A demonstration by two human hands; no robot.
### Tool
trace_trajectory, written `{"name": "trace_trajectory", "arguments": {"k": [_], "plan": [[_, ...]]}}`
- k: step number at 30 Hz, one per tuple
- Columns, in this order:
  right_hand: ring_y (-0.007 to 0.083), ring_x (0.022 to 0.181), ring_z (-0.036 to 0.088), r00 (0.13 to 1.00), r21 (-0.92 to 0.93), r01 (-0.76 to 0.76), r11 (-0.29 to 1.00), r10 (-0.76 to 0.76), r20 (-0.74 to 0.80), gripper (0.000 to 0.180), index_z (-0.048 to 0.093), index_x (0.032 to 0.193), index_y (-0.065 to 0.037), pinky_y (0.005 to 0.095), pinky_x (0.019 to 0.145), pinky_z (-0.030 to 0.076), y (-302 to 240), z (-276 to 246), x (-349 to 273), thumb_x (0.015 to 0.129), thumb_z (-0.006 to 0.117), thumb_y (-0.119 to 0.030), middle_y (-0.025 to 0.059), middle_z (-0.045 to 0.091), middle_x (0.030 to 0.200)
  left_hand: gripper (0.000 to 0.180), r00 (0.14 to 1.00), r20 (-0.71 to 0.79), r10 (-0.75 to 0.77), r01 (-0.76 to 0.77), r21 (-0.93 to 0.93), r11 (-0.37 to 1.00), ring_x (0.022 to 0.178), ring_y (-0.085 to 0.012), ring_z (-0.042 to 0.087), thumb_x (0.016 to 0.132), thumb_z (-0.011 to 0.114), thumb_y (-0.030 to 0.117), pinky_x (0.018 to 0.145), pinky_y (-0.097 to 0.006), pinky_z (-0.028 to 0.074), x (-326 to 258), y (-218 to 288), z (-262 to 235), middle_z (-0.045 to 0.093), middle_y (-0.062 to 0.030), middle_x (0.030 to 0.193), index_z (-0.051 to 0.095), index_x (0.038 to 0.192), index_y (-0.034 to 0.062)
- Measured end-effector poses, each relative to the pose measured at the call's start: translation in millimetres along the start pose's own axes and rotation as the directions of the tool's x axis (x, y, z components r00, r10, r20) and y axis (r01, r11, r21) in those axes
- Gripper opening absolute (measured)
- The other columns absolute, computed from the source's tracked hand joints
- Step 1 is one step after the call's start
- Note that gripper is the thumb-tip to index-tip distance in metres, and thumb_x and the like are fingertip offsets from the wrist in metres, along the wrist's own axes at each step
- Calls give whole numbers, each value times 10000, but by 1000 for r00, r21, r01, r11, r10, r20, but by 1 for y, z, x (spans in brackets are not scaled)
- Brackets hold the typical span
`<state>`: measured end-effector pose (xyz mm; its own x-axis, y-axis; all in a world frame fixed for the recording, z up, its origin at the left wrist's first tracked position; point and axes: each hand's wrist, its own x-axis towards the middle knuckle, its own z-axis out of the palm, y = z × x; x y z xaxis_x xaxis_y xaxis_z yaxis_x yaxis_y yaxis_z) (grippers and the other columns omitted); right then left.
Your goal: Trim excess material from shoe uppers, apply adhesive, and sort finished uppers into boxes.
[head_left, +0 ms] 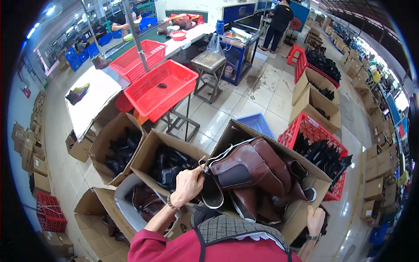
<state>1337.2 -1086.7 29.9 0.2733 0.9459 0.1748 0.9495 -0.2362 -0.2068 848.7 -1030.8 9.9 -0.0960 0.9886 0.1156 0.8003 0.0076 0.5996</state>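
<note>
A shoe factory floor; cardboard boxes full of brown boots and dark leather uppers stand in rows on a tiled floor; red plastic baskets sit on metal stands; a long work surface carries single shoes; other workers stand at benches beyond.

Brown boots fill the cardboard box almost to its rim, leaving room only at its right edge. More boxes crowd its left side, a red crate its far corner; open floor lies beyond
</note>
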Motion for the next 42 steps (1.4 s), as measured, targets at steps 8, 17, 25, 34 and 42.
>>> {"name": "trace_trajectory", "arguments": {"k": [8,17,25,34,42], "plan": [[480,698,618,994,-24,98,995,-97,44,413,614,684,91,540,614,443,-100,21,268,895,688,-256,309,600,698,367,987,-62,-150,151,3,989,624,-397,646,827,613,160,600,-493,513,206,4,6,613,-233,646,713,1178,127],[459,663,629,969,84,219,972,-227,97,391,635,702,95,512,588,453,-228,109,485,889,692,-243,305,603,693,384,969,-150,-194,197,0,980,623,-402,643,818,608,144,604,-504,511,418,-72,14,612,-217,639,695,1193,151],[471,698,634,977,135,190,972,-201,71,401,634,758,111,513,628,463,-359,166,626,911,681,-257,310,628,729,249,964,-225,-144,144,-17,989,607,-402,631,816,611,118,572,-490,492,624,-132,-43,590,-225,629,702,1044,81],[478,666,618,911,132,364,922,-382,157,446,590,699,126,527,604,437,-518,237,819,901,687,-260,327,579,682,370,871,-368,-326,335,-41,941,545,-399,617,829,578,114,543,-489,502,737,-204,-53,582,-220,592,726,1163,176],[488,733,619,564,225,794,565,-822,75,439,621,788,73,538,646,469,-716,356,1092,931,655,-340,317,620,776,153,643,-542,-541,530,-195,825,668,-444,631,852,591,148,587,-539,450,868,-253,-51,610,-261,693,674,838,21]]}}
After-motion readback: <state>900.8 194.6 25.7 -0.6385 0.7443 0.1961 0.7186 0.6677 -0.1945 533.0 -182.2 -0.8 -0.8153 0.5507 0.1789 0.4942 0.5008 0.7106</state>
